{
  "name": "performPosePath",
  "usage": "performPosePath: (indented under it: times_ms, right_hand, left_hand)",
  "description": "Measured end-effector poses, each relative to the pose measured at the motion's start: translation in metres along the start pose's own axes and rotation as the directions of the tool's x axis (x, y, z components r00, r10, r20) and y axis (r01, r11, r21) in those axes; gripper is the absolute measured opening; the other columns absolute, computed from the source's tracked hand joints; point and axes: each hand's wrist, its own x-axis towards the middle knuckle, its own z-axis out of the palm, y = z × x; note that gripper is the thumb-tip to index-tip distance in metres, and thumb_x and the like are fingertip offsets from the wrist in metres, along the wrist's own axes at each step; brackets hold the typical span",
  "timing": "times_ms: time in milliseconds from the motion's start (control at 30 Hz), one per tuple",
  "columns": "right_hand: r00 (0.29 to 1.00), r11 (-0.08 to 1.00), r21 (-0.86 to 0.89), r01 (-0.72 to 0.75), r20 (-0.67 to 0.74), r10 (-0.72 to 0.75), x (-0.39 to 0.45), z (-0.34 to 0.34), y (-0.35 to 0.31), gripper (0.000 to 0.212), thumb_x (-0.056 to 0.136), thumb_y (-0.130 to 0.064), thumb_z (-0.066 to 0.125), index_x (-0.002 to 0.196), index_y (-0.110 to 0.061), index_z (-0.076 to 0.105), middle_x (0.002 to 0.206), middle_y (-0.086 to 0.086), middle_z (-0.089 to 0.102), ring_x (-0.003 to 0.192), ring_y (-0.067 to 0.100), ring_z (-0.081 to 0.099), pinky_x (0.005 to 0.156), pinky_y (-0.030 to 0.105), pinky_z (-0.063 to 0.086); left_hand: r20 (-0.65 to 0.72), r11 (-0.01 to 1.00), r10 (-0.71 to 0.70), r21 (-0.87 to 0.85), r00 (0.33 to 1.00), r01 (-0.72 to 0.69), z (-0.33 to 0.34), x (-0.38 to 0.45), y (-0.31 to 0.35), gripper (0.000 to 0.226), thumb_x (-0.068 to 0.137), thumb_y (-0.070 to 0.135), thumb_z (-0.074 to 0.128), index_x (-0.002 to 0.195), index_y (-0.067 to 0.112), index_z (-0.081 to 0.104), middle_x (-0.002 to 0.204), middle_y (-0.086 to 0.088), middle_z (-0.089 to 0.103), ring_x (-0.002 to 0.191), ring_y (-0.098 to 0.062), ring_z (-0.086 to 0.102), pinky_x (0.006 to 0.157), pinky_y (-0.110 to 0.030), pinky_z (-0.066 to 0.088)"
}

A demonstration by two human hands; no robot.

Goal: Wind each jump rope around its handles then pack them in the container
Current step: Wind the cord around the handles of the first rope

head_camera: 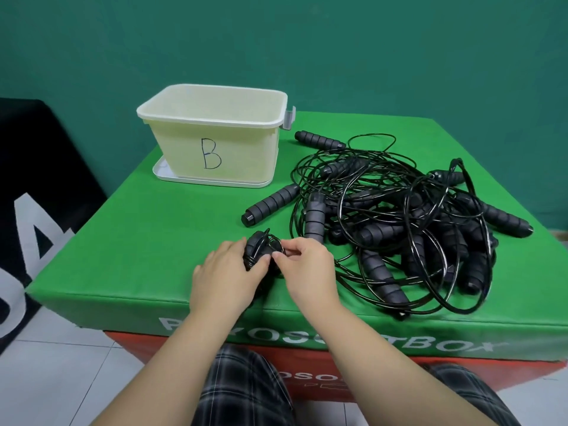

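Both hands work one bundle: the right hand (pixel 307 265) pinches a thin black cord loop, and the left hand (pixel 229 273) curls around the wound black foam-handled jump rope (pixel 261 252) on the green padded box (pixel 138 241). A tangled pile of black jump ropes (pixel 399 222) lies just right; the cream plastic container marked "B" (pixel 215 133) stands behind.

Lighting: bright, even, diffuse; you get no hard shadows, only a soft dark patch under your left hand (pixel 229 273) and right hand (pixel 307 265).
Glare: thin white highlights along the glossy black cords in the rope pile (pixel 408 229); mild sheen on the floor tiles (pixel 61 373).
Focus: centre fairly sharp; fine detail soft and smeared.
Distortion: wide-angle bowing; the green box top (pixel 153 241) bends toward the edges, and your forearms stretch at the bottom.
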Motion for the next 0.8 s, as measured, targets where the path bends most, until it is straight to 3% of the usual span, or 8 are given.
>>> performPosePath:
  times_ms: [133, 300, 400, 467, 600, 667, 733, 800]
  right_hand:
    - [0.992, 0.99, -0.135, 0.03, 0.123, -0.013, 0.008, -0.01, -0.007, 0.02, 0.086, -0.013, 0.067, 0.104, -0.007, 0.072, 0.096, 0.006, 0.07, 0.081, 0.013, 0.058, 0.071, 0.014, 0.037]
    - [0.972, 0.983, -0.185, 0.005, 0.233, 0.039, 0.019, -0.012, -0.015, 0.019, 0.086, -0.012, 0.067, 0.103, -0.008, 0.072, 0.099, 0.007, 0.071, 0.087, 0.017, 0.061, 0.072, 0.018, 0.041]
    - [0.959, 0.984, -0.181, 0.0, 0.278, 0.051, 0.026, -0.012, -0.016, 0.016, 0.084, -0.011, 0.069, 0.098, -0.004, 0.072, 0.096, 0.01, 0.072, 0.089, 0.023, 0.064, 0.078, 0.026, 0.049]
    - [0.955, 0.992, -0.118, -0.034, 0.29, 0.067, 0.03, -0.012, -0.014, 0.019, 0.082, -0.011, 0.072, 0.1, -0.006, 0.073, 0.095, 0.008, 0.072, 0.086, 0.018, 0.064, 0.079, 0.024, 0.05]
    - [0.968, 0.994, 0.038, -0.104, 0.232, 0.092, 0.028, -0.006, -0.008, 0.021, 0.079, -0.012, 0.076, 0.1, -0.011, 0.074, 0.08, -0.004, 0.067, 0.072, 0.004, 0.061, 0.071, 0.011, 0.046]
    - [0.985, 0.994, 0.075, -0.085, 0.16, 0.072, 0.023, -0.001, -0.007, 0.023, 0.079, -0.014, 0.076, 0.102, -0.014, 0.075, 0.076, -0.007, 0.067, 0.069, 0.001, 0.06, 0.072, 0.011, 0.049]
    - [0.997, 0.996, 0.079, -0.036, 0.072, 0.03, 0.017, 0.004, -0.007, 0.035, 0.08, -0.017, 0.075, 0.114, -0.022, 0.07, 0.077, -0.011, 0.066, 0.073, 0.003, 0.057, 0.077, 0.012, 0.047]
    - [0.999, 0.998, 0.025, 0.052, -0.004, -0.052, 0.011, 0.009, -0.005, 0.049, 0.082, -0.021, 0.074, 0.128, -0.03, 0.06, 0.082, -0.013, 0.066, 0.084, -0.002, 0.043, 0.079, -0.001, 0.033]
  left_hand:
    - [-0.046, 0.995, 0.093, -0.014, 0.995, -0.094, -0.002, 0.0, 0.003, 0.049, 0.094, 0.049, 0.041, 0.14, 0.031, 0.041, 0.138, 0.01, 0.045, 0.119, -0.016, 0.049, 0.094, -0.035, 0.035]
    - [-0.093, 0.989, 0.149, 0.022, 0.985, -0.147, 0.0, 0.001, 0.011, 0.039, 0.094, 0.038, 0.046, 0.132, 0.03, 0.051, 0.137, 0.01, 0.047, 0.112, -0.017, 0.055, 0.092, -0.034, 0.037]
    - [-0.096, 0.993, 0.108, -0.032, 0.99, -0.111, 0.0, 0.001, 0.015, 0.035, 0.093, 0.034, 0.049, 0.126, 0.025, 0.056, 0.137, 0.013, 0.047, 0.109, -0.018, 0.058, 0.089, -0.034, 0.043]
    - [-0.106, 0.993, 0.072, -0.09, 0.992, -0.082, -0.001, 0.001, 0.014, 0.033, 0.092, 0.033, 0.051, 0.123, 0.025, 0.058, 0.136, 0.017, 0.047, 0.109, -0.016, 0.058, 0.086, -0.033, 0.046]
    - [-0.132, 0.966, 0.022, -0.253, 0.991, -0.055, -0.001, 0.0, 0.009, 0.024, 0.089, 0.032, 0.057, 0.112, 0.027, 0.063, 0.129, 0.023, 0.051, 0.103, -0.01, 0.059, 0.077, -0.027, 0.045]
    - [-0.145, 0.951, 0.004, -0.305, 0.989, -0.049, 0.001, 0.0, 0.007, 0.022, 0.088, 0.031, 0.059, 0.11, 0.028, 0.064, 0.127, 0.025, 0.052, 0.102, -0.007, 0.058, 0.076, -0.026, 0.044]
    - [-0.157, 0.949, 0.001, -0.31, 0.988, -0.05, 0.003, 0.0, 0.005, 0.023, 0.088, 0.032, 0.059, 0.11, 0.03, 0.065, 0.127, 0.026, 0.052, 0.101, -0.005, 0.058, 0.073, -0.026, 0.044]
    - [-0.16, 0.948, 0.007, -0.312, 0.987, -0.057, 0.004, -0.001, 0.003, 0.024, 0.089, 0.034, 0.057, 0.112, 0.029, 0.064, 0.128, 0.026, 0.051, 0.102, -0.004, 0.057, 0.073, -0.027, 0.044]
